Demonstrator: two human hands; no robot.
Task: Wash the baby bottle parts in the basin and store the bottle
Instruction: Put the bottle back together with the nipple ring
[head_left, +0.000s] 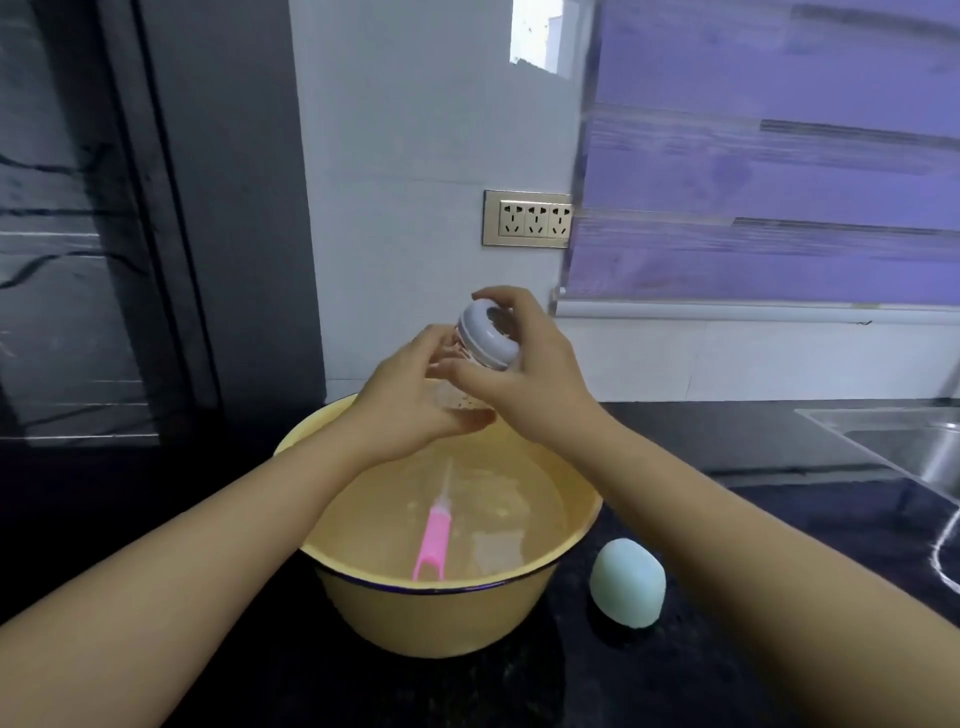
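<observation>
Bottle (465, 402) over basin (431, 618) of water (498, 493) and pink brush (435, 540).
Left hand (408, 402) grips its body, right hand (532, 376) its grey ring (478, 344).

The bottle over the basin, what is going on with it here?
A person holds a clear baby bottle over the yellow basin of water. The left hand grips its body; the right hand curls its fingers round the grey ring on top. A pink brush lies in the water, and a pale green cap stands on the counter beside the basin.
</observation>
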